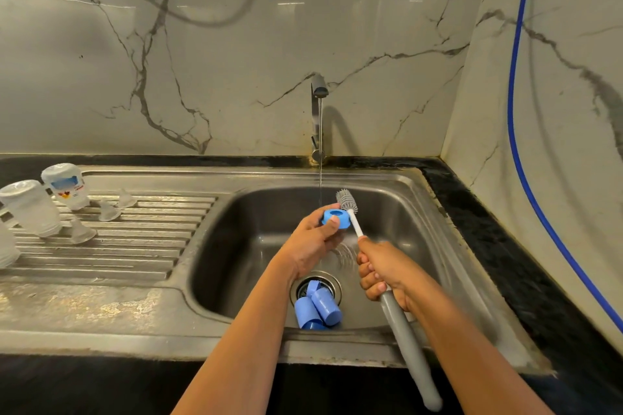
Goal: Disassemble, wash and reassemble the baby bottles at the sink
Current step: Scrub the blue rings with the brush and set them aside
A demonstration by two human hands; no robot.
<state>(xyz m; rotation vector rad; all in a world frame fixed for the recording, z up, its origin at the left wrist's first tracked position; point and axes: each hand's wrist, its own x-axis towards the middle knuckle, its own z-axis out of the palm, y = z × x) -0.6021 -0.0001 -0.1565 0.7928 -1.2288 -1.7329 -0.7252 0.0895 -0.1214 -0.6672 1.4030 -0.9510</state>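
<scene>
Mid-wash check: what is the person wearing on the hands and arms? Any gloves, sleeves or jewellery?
Nothing is worn that shows. The left hand and right hand are bare, without gloves. The left forearm and right forearm are uncovered down to the frame's edge: no sleeve, watch or bracelet. No ring shows on the visible fingers.

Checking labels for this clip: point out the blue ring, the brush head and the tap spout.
blue ring [326, 215], head view, its upper rim.
brush head [344, 198], head view, grey bristles.
tap spout [319, 86], head view, outlet end.
</scene>
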